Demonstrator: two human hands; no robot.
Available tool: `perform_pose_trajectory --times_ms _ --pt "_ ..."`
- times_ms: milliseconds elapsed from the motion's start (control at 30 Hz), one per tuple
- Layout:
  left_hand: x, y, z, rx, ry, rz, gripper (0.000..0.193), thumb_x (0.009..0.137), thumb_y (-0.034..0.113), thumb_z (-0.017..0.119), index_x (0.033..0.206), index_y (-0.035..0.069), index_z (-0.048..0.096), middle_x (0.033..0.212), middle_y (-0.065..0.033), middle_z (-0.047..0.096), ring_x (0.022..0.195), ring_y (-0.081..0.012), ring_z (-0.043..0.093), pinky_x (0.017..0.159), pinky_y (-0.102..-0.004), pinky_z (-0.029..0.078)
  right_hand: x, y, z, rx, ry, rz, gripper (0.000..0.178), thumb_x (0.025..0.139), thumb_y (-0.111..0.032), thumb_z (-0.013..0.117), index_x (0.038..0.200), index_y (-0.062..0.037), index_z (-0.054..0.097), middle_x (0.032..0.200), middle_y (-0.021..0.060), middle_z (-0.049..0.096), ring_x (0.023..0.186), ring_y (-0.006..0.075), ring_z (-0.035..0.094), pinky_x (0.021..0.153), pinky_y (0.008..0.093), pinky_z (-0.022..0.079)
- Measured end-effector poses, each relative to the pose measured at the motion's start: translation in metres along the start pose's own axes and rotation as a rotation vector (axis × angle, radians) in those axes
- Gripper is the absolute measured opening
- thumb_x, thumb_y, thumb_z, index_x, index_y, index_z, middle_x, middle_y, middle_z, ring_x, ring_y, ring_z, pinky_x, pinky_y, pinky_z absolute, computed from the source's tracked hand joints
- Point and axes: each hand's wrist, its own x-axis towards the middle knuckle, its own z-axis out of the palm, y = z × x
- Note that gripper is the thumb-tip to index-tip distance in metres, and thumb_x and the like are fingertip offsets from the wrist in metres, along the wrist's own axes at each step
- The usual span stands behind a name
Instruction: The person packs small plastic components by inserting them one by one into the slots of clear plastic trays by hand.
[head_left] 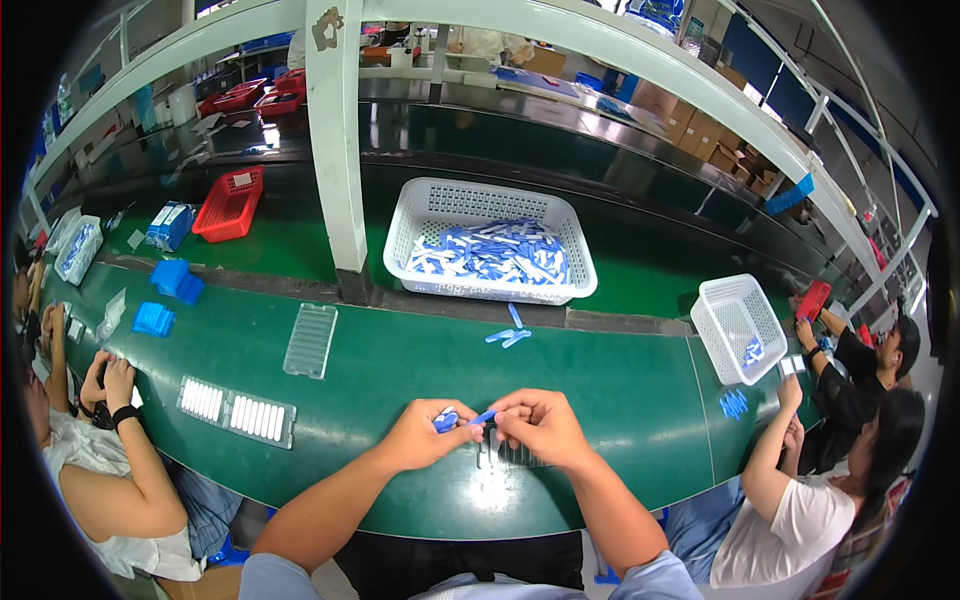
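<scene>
Left hand (432,436) grips blue-white pieces (445,421), likely to save reaching. Right hand (544,425) pinches a blue strip (484,417), probably for fine control

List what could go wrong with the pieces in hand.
The left hand cradles several blue-and-white pieces while its fingertips and the right hand pinch a blue piece, so one might slip out. The right hand also appears close to a tray and could nudge it.

A slim blue strip (485,417) slants up rightward, just right of some bunched blue-and-white pieces (446,421).
</scene>
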Motion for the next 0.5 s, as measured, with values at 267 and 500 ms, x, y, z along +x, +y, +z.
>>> perform_pose_trajectory --times_ms 267,500 --pt "-0.004 -0.001 0.01 0.47 0.031 0.304 0.021 0.09 0.021 0.08 0.106 0.008 0.077 0.087 -0.0068 0.076 0.068 -0.0143 0.069 0.062 -0.0285 0.055 -0.004 -0.005 -0.039 0.021 0.147 -0.066 0.005 0.091 0.002 0.07 0.094 0.0027 0.074 0.084 0.0074 0.074 0.07 0.0101 0.068 0.063 0.0234 0.054" --pt "-0.011 -0.004 0.018 0.957 -0.156 0.54 0.021 0.092 0.032 0.071 0.106 0.018 0.077 0.082 -0.0044 0.075 0.07 -0.025 0.072 0.058 -0.0395 0.056 -0.012 0.011 -0.053 -0.414 -0.117 0.085 0.004 0.09 -0.001 0.072 0.093 -0.0002 0.071 0.079 -0.0023 0.067 0.069 0.0049 0.059 0.065 0.0234 0.05"
